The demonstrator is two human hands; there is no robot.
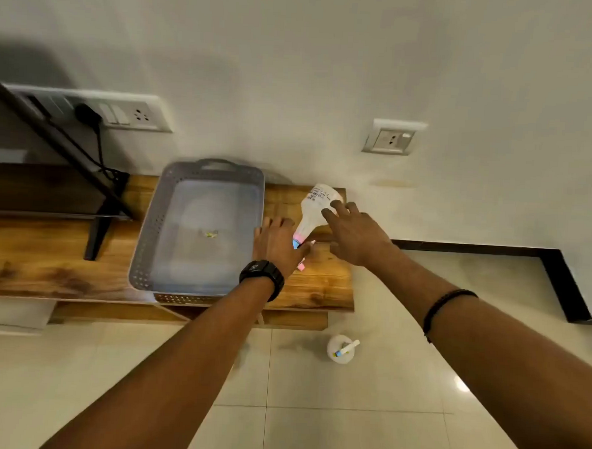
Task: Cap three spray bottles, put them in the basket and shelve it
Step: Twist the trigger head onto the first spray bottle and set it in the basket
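Observation:
A white spray bottle [318, 206] is tilted over the right end of the wooden shelf top [322, 287], its base toward the wall and its pink and blue spray head pointing toward me. My left hand [278, 242] grips the spray head end. My right hand [354, 232] rests against the bottle's body with fingers spread. A grey perforated basket [146, 247] sits on the shelf to the left of the bottle, with only a small scrap on its floor. A second white spray bottle [341, 350] stands on the tiled floor below.
A dark stand leg [98, 234] and a cable sit on the shelf left of the basket. Wall sockets [391, 137] are above. The shelf's right edge ends near my right hand; pale floor tiles [312, 414] lie below.

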